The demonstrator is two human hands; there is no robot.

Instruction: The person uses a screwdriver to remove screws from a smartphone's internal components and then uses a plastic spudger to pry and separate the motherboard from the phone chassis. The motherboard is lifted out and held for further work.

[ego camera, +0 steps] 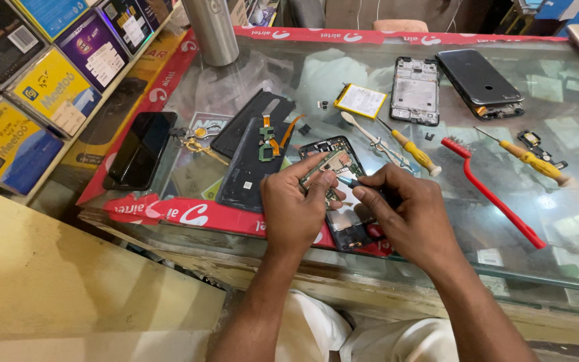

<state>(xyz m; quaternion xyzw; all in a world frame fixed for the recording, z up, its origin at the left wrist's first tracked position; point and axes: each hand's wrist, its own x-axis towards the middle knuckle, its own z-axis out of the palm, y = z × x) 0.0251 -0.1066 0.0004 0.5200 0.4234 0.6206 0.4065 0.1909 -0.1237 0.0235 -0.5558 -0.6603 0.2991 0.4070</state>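
My left hand (pixel 294 201) pinches a small circuit board (pixel 328 166) between thumb and fingers, holding it just above an opened phone (pixel 340 194) that lies on the glass desk (pixel 571 221) right in front of me. My right hand (pixel 407 214) is closed around a thin tool (pixel 347 180), whose tip touches the board's near edge. Left of the phone lie two dark back covers (pixel 246 164), one partly over the other, with a small green part and an orange ribbon on top. Further left a black phone (pixel 141 149) lies flat on the desk's red border. Behind my hands lie a white spudger (pixel 363 131) and a yellow-handled screwdriver (pixel 415 153); beyond them sit a yellow-edged battery (pixel 360 100), a bare phone frame (pixel 415 90) and a dark phone (pixel 480 82) lying flat. To the right a red brush (pixel 490 191) stretches diagonally, with a second yellow screwdriver (pixel 534 161) beside it. Boxes (pixel 48 87) stand stacked at far left.
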